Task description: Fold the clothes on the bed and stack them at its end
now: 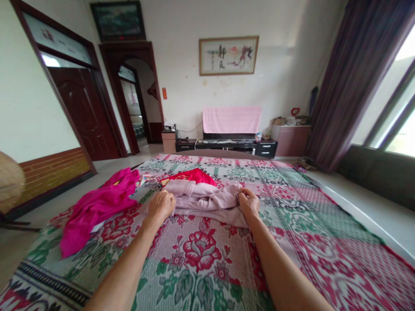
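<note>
A pale pinkish-grey garment (pixel 207 201) lies bunched and partly folded on the floral cloth, stretched between my two hands. My left hand (pixel 162 205) is closed on its left end, fingers curled into the fabric. At the right end, my right hand (pixel 249 203) pinches the edge of the same garment. Just behind it is a red piece of clothing (pixel 194 175), partly covered by the garment. To the left of my left hand, a crumpled magenta garment (pixel 97 207) rests on the cloth. What kind of garment I hold cannot be made out.
The floral cloth (pixel 201 276) covers the broad surface before me. Beyond it stand a low black TV cabinet (pixel 188 146) and a pink cloth (pixel 231 119) draped over a screen-like shape. A curtain (pixel 343 90) hangs at the right, and a wooden door (pixel 84 112) is at the left.
</note>
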Available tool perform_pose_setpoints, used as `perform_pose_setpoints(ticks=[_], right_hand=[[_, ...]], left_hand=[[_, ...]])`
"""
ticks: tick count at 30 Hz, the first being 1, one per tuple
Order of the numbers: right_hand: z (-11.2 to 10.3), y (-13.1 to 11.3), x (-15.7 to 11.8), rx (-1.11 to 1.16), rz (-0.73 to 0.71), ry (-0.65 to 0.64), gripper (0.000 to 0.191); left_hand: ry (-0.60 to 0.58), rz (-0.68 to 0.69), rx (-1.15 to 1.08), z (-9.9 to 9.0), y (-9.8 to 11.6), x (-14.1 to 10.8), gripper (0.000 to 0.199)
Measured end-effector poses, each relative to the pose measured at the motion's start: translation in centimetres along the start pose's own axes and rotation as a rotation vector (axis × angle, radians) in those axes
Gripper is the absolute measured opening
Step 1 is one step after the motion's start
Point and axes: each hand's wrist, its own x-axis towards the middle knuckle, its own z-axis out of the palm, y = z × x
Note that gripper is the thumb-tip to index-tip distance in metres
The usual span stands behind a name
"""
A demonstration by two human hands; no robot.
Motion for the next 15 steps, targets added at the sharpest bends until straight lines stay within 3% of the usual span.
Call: perform_pose_setpoints(ticks=[3, 9, 11, 14, 15], right_hand=[[-0.2, -0.3, 0.4, 0.162, 0.03, 0.001, 0.042], [-0.8, -0.2, 1.9, 0.505, 0.139, 0.123, 0.04], [-1.2, 0.1, 2.4, 0.528, 0.141, 0.179, 0.04], [-2.2, 0.5, 3.4, 0.504, 0.115, 0.291, 0.037], [-2.7, 0.7, 3.8, 0.494, 0.111, 0.338, 0.036]], left_hand=[[0.131, -0.18, -0.225, -0.6, -0.8, 0.8, 0.023], [0.578, -0.631, -1.144, -3.3, -3.3, 2.4, 0.03], [0.662, -0.755, -1.245, -3.6, -4.3, 2.3, 0.028], [0.713, -0.939, -1.172, -2.9, -6.5, 2.1, 0.022], [0.706, -0.929, -1.123, -2.5, -7.3, 2.0, 0.021]])
